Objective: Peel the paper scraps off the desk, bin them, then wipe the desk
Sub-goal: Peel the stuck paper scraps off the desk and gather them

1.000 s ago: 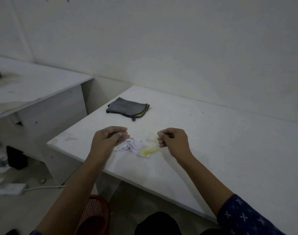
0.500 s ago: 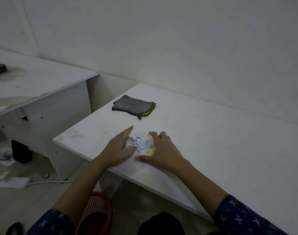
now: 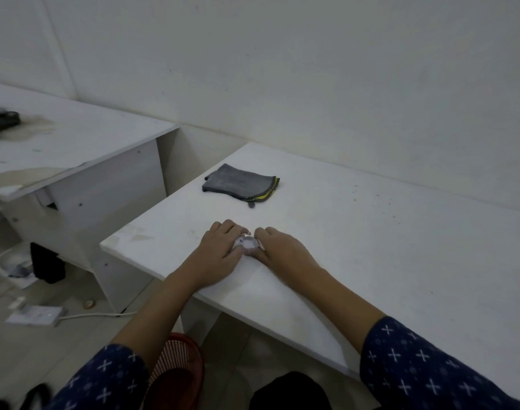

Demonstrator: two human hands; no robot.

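The paper scraps [image 3: 247, 243] are bunched in a small white heap on the desk [image 3: 371, 255], near its front edge. The heap is cupped between the left hand [image 3: 220, 254] and the right hand [image 3: 284, 253], and the fingers of both are curled round it. A grey cloth [image 3: 240, 184] is laid flat further back, well apart from the hands. A red basket [image 3: 176, 362] is seen on the floor below
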